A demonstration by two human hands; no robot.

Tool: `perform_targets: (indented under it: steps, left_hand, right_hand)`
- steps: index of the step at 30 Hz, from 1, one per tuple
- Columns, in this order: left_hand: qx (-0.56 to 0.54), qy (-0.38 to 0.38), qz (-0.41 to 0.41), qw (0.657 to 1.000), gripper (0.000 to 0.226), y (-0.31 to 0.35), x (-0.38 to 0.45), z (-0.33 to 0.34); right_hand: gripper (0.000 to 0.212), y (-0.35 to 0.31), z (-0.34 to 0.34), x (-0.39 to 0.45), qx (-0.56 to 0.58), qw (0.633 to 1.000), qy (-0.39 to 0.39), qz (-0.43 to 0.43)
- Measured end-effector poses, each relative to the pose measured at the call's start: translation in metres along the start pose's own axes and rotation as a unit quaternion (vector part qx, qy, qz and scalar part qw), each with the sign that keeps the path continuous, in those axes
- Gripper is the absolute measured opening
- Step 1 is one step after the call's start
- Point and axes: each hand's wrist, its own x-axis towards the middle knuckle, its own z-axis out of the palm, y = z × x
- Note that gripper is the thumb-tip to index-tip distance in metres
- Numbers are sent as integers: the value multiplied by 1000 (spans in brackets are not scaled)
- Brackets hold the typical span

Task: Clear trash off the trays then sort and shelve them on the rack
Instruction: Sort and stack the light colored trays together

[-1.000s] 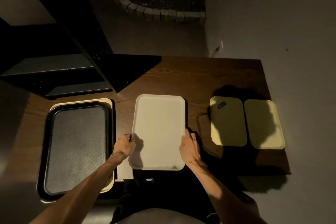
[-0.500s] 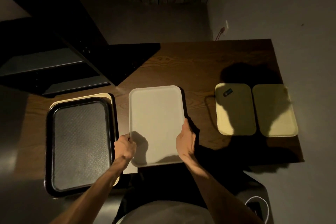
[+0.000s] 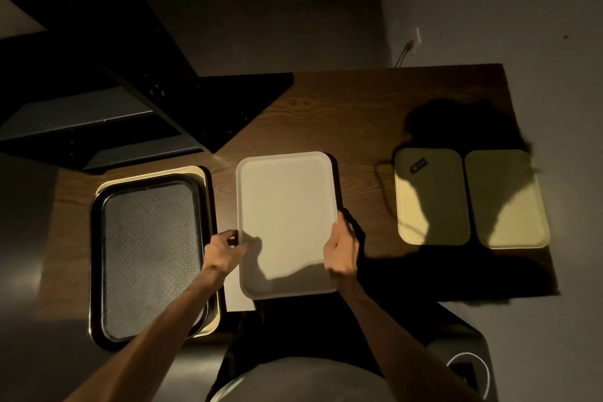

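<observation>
A white tray (image 3: 287, 215) sits in the middle, its near end past the table's front edge. My right hand (image 3: 341, 250) grips its right rim. My left hand (image 3: 225, 251) pinches its left rim with thumb and fingertips. To the left, a black textured tray (image 3: 146, 258) lies stacked on a cream tray (image 3: 199, 173). On the right, two yellow trays (image 3: 430, 199) (image 3: 509, 202) lie side by side. A small dark wrapper (image 3: 418, 165) rests on the left yellow one. The dark rack (image 3: 98, 121) stands at the upper left.
The wooden table (image 3: 359, 114) ends close to my body and at the right beside the yellow trays. A white sheet (image 3: 236, 294) pokes out under the white tray. A round bin (image 3: 468, 372) stands on the floor at the lower right.
The white tray has come up off the table and toward me in both hands. My left hand has loosened from a full grip to a fingertip pinch.
</observation>
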Motion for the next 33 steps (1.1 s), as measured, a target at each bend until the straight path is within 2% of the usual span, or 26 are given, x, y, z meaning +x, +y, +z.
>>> perform_targets:
  steps: [2, 6, 11, 13, 14, 16, 18, 28, 33]
  left_hand:
    - [-59, -23, -29, 998, 32, 9, 4, 4]
    - [-224, -33, -160, 961, 82, 24, 14, 15]
    - [-305, -42, -176, 935, 114, 14, 21, 11]
    - [-325, -23, -174, 929, 107, 12, 17, 7]
    - [-334, -15, -173, 926, 94, 11, 13, 5]
    - [-347, 8, -158, 925, 54, 11, 3, -2]
    - [-362, 17, -142, 921, 38, 6, -7, -14]
    - [-436, 117, -125, 884, 35, -42, -45, -128]
    - [-413, 142, -121, 892, 33, -80, -42, -178]
  right_hand:
    - [39, -5, -6, 6, 75, 996, -10, 49]
    - [59, -21, -12, 28, 164, 966, -96, 176]
    - [64, -31, -12, 32, 198, 943, -91, 253]
    - [65, -32, -13, 27, 197, 945, -87, 247]
    - [63, -35, -14, 23, 198, 947, -85, 238]
    - [62, -43, -16, 14, 204, 949, -84, 224]
    - [63, -57, -18, 3, 207, 950, -92, 217]
    - [54, -144, 25, -77, 213, 939, -204, 177]
    - [49, -175, 68, -109, 200, 933, -247, 168]
